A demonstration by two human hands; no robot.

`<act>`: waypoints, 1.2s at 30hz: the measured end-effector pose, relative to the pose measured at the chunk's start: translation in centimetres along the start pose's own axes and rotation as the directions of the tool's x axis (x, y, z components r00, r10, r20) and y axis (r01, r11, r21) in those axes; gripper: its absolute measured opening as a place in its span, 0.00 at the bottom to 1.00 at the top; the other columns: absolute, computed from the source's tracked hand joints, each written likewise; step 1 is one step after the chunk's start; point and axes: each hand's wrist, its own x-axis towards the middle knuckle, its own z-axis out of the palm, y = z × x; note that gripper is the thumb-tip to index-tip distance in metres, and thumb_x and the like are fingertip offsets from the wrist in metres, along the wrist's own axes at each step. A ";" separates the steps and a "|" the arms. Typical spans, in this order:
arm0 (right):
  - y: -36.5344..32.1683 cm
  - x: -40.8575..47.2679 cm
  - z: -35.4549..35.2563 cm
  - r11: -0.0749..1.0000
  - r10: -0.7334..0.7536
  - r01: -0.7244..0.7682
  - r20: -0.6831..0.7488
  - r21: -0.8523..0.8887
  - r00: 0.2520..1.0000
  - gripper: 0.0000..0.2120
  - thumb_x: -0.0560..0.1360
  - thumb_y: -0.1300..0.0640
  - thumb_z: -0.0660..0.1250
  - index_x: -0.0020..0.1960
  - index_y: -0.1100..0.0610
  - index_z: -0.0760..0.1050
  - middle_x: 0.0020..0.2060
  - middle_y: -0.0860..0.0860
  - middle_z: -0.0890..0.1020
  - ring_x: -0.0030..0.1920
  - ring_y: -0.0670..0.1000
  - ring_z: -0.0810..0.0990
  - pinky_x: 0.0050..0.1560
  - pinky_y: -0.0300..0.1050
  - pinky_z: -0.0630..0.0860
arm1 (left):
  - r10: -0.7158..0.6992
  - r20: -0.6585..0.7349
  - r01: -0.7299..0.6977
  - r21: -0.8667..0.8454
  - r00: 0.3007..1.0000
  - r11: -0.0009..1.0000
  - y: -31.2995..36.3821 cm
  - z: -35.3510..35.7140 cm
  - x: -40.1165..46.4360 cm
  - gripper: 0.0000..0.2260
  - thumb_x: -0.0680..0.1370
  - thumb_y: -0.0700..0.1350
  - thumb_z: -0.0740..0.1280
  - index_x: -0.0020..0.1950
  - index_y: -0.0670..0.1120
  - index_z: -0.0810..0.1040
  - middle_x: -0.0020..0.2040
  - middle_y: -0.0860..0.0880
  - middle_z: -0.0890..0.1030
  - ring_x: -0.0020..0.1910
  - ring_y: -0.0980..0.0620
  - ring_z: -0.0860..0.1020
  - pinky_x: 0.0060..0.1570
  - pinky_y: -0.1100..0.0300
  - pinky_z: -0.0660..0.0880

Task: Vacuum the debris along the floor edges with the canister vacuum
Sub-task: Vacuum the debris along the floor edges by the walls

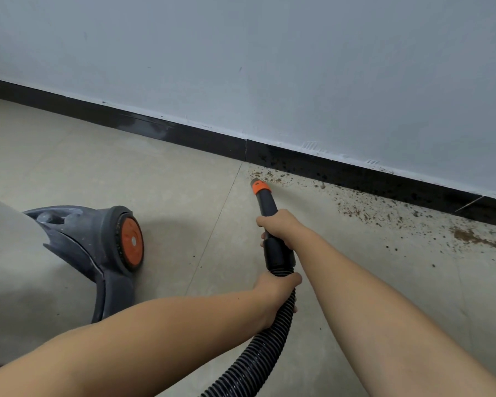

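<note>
Right hand point(279, 226) wraps the black rigid plastic nozzle tube point(268, 206) from above, fingers curled round it, just behind the orange collar point(259, 188) near the tip. Left hand point(275, 293) grips the black ribbed flexible hose point(258, 356) right below the black cuff point(278, 253) where hose meets tube, fingers closed round it. Both forearms bare, coming in from the bottom edge.

Nozzle points away and slightly left; its grey tip point(254, 181) sits at or just above the floor, can't tell whether it touches. Tip is at the left end of the brown crumbly debris point(355, 209).

Debris runs in a band along the foot of the black skirting board point(201, 137), spreading rightward, with a denser brown patch point(476, 239) near the right edge. Specks also on the skirting face.

Floor is beige tile point(161, 181) with a grout line running past the nozzle on its left. Pale grey-blue painted wall point(269, 67) above the skirting.

Grey canister vacuum body point(20, 267) sits on the floor at the left, well apart from the nozzle, dark grey wheel with orange hub point(131, 242) facing right.
</note>
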 end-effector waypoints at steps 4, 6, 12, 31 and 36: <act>0.7 -0.2 -1.1 1.000 0.023 -0.023 -0.003 0.006 1.000 0.16 0.72 0.60 0.65 0.58 0.63 0.68 0.32 0.57 0.78 0.27 0.55 0.78 0.32 0.45 0.78 | -0.003 0.033 0.003 0.009 0.999 1.000 -0.3 0.8 -0.1 0.08 0.74 0.41 0.68 0.49 0.41 0.73 0.35 0.43 0.73 0.25 0.48 0.73 0.24 0.63 0.73; 1.6 -0.8 -2.1 0.999 0.040 -0.039 -0.027 0.034 0.999 0.14 0.72 0.60 0.65 0.55 0.63 0.68 0.32 0.57 0.78 0.27 0.56 0.78 0.32 0.45 0.77 | -0.011 0.070 0.009 0.033 0.997 0.999 -0.7 1.6 -0.2 0.06 0.74 0.40 0.67 0.47 0.41 0.72 0.33 0.44 0.72 0.25 0.49 0.73 0.23 0.64 0.72; 4.7 -2.5 -6.2 0.984 0.112 -0.091 -0.139 0.150 0.984 0.07 0.73 0.62 0.65 0.47 0.62 0.68 0.30 0.58 0.76 0.26 0.55 0.77 0.29 0.43 0.76 | -0.039 0.200 0.010 0.147 0.979 0.989 -1.3 4.3 -1.0 0.06 0.74 0.40 0.67 0.45 0.43 0.70 0.34 0.45 0.71 0.28 0.50 0.71 0.26 0.62 0.73; 3.4 -0.7 -8.9 0.966 0.164 -0.114 -0.209 0.231 0.964 0.12 0.75 0.62 0.65 0.57 0.62 0.67 0.35 0.58 0.78 0.30 0.56 0.79 0.31 0.46 0.77 | -0.002 0.204 -0.031 0.158 0.979 0.987 1.5 5.2 0.1 0.07 0.76 0.41 0.67 0.50 0.41 0.71 0.35 0.46 0.71 0.29 0.51 0.71 0.23 0.64 0.70; 2.5 0.0 -8.9 0.970 0.144 -0.101 -0.193 0.220 0.971 0.13 0.74 0.62 0.65 0.57 0.62 0.67 0.36 0.59 0.78 0.32 0.57 0.79 0.34 0.48 0.78 | 0.014 0.190 -0.037 0.120 0.982 0.992 2.1 4.9 0.6 0.08 0.75 0.41 0.67 0.50 0.41 0.71 0.36 0.46 0.72 0.29 0.51 0.72 0.22 0.66 0.70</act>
